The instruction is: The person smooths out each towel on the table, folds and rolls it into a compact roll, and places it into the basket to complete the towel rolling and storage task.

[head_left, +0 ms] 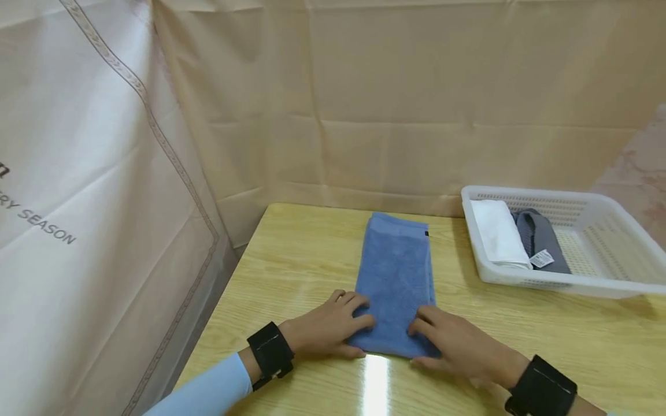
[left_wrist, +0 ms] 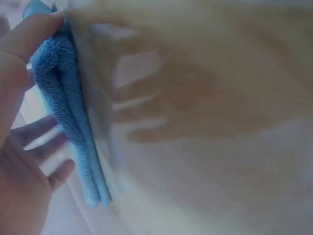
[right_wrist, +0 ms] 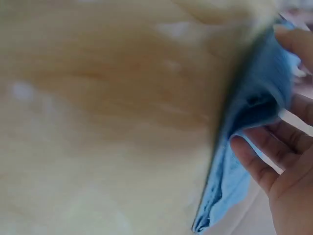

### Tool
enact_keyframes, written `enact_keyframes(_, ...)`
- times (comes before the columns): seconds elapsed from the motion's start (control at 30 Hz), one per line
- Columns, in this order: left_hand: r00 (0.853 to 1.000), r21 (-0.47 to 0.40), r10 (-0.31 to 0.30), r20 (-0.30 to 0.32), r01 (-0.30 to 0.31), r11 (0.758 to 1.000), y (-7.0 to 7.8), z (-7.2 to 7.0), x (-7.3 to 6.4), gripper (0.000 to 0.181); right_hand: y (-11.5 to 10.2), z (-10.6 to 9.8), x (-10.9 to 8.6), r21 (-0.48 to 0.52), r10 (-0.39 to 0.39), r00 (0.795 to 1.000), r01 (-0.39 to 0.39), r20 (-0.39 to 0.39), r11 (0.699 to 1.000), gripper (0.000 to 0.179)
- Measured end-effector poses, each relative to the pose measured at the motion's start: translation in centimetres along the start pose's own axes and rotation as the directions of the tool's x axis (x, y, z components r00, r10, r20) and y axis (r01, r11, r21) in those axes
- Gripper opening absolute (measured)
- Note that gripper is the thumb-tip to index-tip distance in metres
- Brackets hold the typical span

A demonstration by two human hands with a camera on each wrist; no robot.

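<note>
A folded blue towel lies lengthwise on the table, a small black tag at its far right corner. My left hand rests at the towel's near left side, index finger on the cloth and thumb by the near edge. In the left wrist view that hand's fingers are spread beside the layered edge. My right hand touches the near right corner, fingers bent loosely over the cloth, thumb at the near edge. In the right wrist view, the towel's layers gape near its fingertips.
A white plastic basket stands at the back right of the wooden table. Inside it lie a folded white towel and a folded dark grey cloth with a white label. Beige cloth sheeting hangs behind, and white printed sheeting at the left.
</note>
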State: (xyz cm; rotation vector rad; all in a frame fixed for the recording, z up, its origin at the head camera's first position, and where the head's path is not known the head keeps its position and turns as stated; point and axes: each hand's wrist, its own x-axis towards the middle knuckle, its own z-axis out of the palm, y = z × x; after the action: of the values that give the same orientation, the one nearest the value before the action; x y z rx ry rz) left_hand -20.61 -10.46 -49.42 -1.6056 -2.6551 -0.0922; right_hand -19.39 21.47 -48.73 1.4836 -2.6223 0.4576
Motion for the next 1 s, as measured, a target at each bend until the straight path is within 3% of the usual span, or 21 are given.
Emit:
enact_keyframes(0.07, 0.999, 0.006, 0.020, -0.027, -0.020, 1.000, -0.1, 0.1, -0.4, 0.044, -0.7, 0.4, -0.9, -0.046, -0.020, 1.000, 0.020, 0.005, 0.999, 0.037)
enact_keyframes(0.23, 0.996, 0.040, 0.064, -0.069, -0.061, 0.997, 0.4, 0.2, -0.7, 0.039, -1.3, 1.0, -1.8, -0.156, -0.071, 0.995, 0.059, -0.070, 0.986, 0.036)
enact_keyframes(0.37, 0.994, 0.083, 0.077, -0.073, -0.070, 0.994, 0.9, 0.4, -0.8, 0.041, -1.3, 1.2, -2.1, -0.114, -0.056, 0.993, 0.044, -0.106, 0.993, 0.033)
enact_keyframes(0.6, 0.988, 0.137, 0.096, -0.121, -0.079, 0.987, 0.9, 0.1, -0.5, 0.031, -1.4, 1.1, -1.8, 0.051, 0.098, 0.979, -0.090, -0.177, 0.995, 0.011)
enact_keyframes(0.77, 0.989, 0.124, 0.088, -0.122, -0.072, 0.990, 0.7, 0.0, -0.4, 0.035, -1.3, 0.8, -1.6, 0.181, 0.264, 0.951, -0.235, -0.160, 0.955, 0.011)
enact_keyframes(0.83, 0.989, 0.068, 0.061, -0.133, -0.053, 0.996, 0.7, 0.1, -0.3, 0.031, -1.1, 0.8, -1.6, 0.243, 0.314, 0.936, -0.271, -0.157, 0.931, 0.013)
enact_keyframes(0.9, 0.989, -0.051, 0.008, -0.146, -0.015, 0.999, 0.5, 0.1, -0.2, 0.027, -0.9, 0.9, -1.6, 0.289, 0.339, 0.927, -0.284, -0.162, 0.914, 0.017)
enact_keyframes(1.0, 0.982, -0.237, -0.080, -0.168, 0.039, 0.971, 0.0, 0.2, 0.0, 0.025, -0.6, 1.1, -1.6, 0.325, 0.365, 0.914, -0.296, -0.177, 0.898, 0.022)
